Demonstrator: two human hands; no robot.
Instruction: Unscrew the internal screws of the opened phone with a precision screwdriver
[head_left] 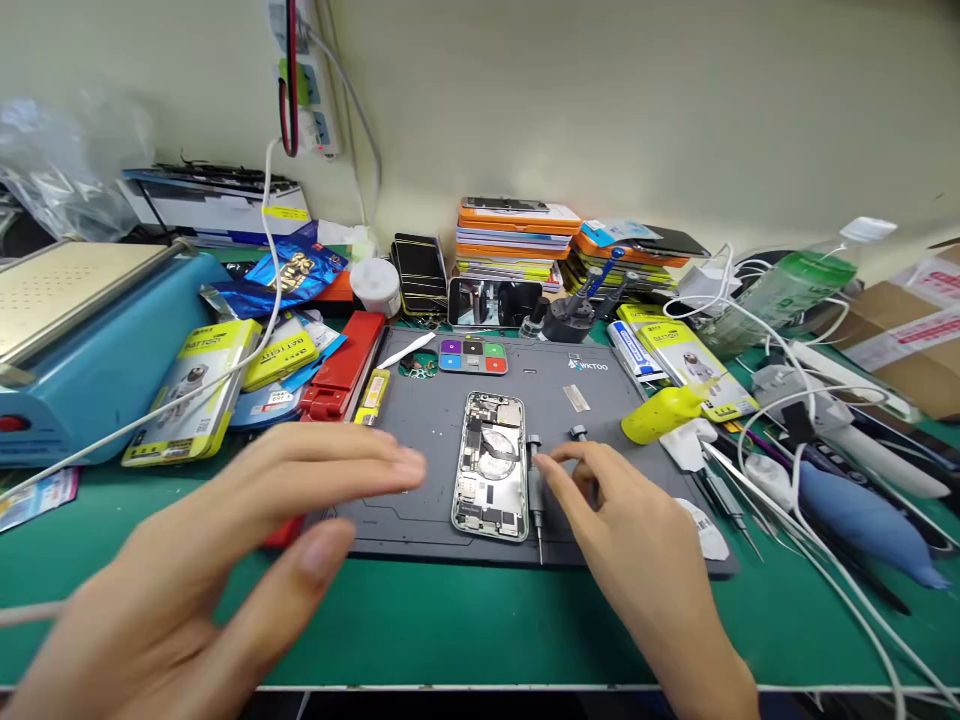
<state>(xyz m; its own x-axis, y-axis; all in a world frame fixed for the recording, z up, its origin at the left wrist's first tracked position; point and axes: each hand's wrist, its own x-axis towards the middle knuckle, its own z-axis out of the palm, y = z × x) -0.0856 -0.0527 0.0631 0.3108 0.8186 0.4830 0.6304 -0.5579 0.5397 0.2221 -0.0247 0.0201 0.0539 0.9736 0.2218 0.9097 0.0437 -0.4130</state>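
Observation:
An opened phone [491, 468], its inner parts exposed, lies on a dark grey work mat [420, 510]. My left hand [247, 540] hovers left of the phone with fingers stretched out and thumb apart, holding nothing. Just right of the phone a grey screwdriver [535, 490] lies with its tip toward me. My right hand [630, 530] is beside it, thumb and fingers bent and somewhat apart, the fingertips close to its handle; whether they touch it is unclear. The cap of a second screwdriver [578, 432] shows just beyond my right fingers, which hide the rest.
A colored tray [472, 357] and a white pry tool [406, 349] lie at the mat's back. Left are a red clamp-like tool [346, 365] and a blue machine [112, 370]. Right stand a yellow bottle [664, 415], a blue air blower [862, 520] and tangled white cables [795, 360].

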